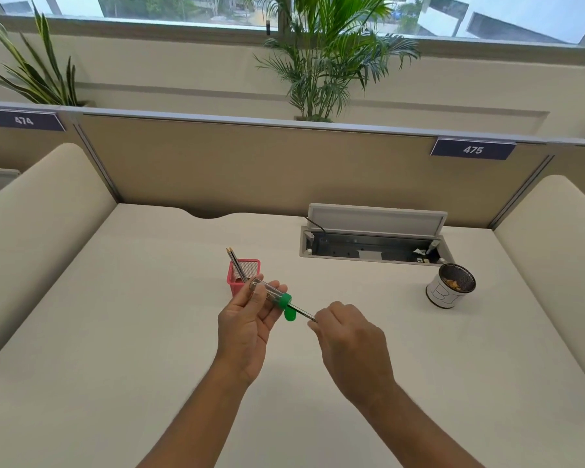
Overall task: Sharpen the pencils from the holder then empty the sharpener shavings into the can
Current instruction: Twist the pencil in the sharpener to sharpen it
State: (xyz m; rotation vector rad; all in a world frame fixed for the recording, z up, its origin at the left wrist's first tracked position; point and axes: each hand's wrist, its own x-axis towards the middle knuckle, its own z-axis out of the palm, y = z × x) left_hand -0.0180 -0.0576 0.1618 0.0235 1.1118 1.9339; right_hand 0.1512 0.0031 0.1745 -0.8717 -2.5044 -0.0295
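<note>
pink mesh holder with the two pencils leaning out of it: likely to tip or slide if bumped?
Probably light: the pink mesh holder looks like thin open mesh. The two pencils lean out past its left rim, so a knock from the right may tip it that way. On the smooth desk it may slide before tipping if pushed low.

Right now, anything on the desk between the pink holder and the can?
Head view: bare desk between the pink holder and the can. The open cable tray sits further back, off that line.
</note>
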